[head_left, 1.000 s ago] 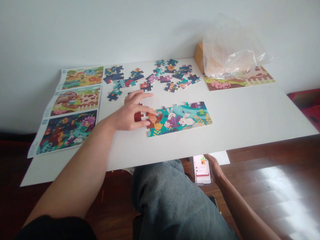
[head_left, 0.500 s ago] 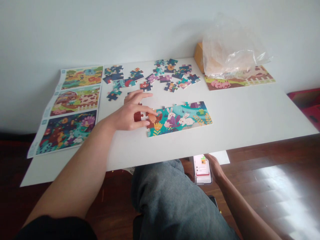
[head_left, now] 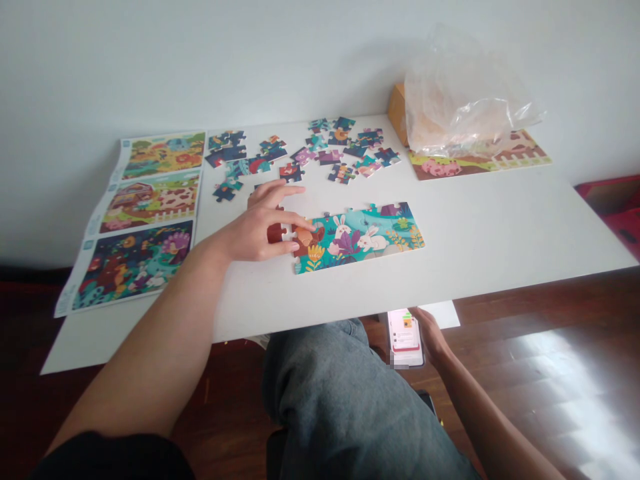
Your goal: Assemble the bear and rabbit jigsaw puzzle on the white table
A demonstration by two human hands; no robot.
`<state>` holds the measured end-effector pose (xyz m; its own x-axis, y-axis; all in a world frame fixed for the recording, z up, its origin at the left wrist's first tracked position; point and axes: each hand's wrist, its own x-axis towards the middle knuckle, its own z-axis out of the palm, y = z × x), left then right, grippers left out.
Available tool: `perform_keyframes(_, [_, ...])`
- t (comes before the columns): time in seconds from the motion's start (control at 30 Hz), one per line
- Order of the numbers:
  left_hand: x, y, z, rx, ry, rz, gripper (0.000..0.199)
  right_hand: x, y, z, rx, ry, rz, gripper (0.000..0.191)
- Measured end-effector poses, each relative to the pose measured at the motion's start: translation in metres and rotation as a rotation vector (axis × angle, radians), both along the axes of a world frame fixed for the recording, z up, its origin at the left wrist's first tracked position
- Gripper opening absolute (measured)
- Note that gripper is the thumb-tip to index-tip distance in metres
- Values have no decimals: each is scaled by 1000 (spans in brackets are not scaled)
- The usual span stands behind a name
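My left hand (head_left: 265, 223) lies palm down with its fingers spread and apart. Its fingertips touch the left end of a joined strip of jigsaw puzzle (head_left: 367, 233) showing two white rabbits, leaves and yellow flowers. Under the fingers a dark brown puzzle piece (head_left: 276, 233) shows in part, the hand covering the rest; whether it is joined to the strip I cannot tell. Below the table edge, my right hand (head_left: 431, 335) is closed around the side of a smartphone (head_left: 405, 340) with a lit screen.
Several loose puzzle pieces (head_left: 330, 157) lie along the table's back. A printed sheet (head_left: 145, 213) with three pictures is at the left. At the back right, a clear plastic bag (head_left: 455, 107) and cardboard box (head_left: 397, 113) rest by a farm puzzle (head_left: 435, 167). The white table (head_left: 480, 233) meets a wall.
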<state>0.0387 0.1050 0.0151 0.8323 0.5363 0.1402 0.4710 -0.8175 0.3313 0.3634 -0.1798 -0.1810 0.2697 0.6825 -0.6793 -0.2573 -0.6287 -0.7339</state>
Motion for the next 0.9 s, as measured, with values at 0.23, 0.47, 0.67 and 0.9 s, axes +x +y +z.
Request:
perform_keyframes(0.23, [0, -1, 1, 4, 0, 0, 30, -2, 2, -1, -30, -17, -21, 47])
perform_keyframes(0.47, [1, -1, 2, -1, 5, 17, 30, -4, 1, 1, 3, 62, -63, 39])
perform_keyframes(0.67, [0, -1, 2, -2, 15, 22, 31, -4, 1, 2, 31, 114, -28, 33])
perform_keyframes(0.9, [1, -2, 2, -20, 16, 25, 31, -5, -1, 0, 33, 50, 13, 34])
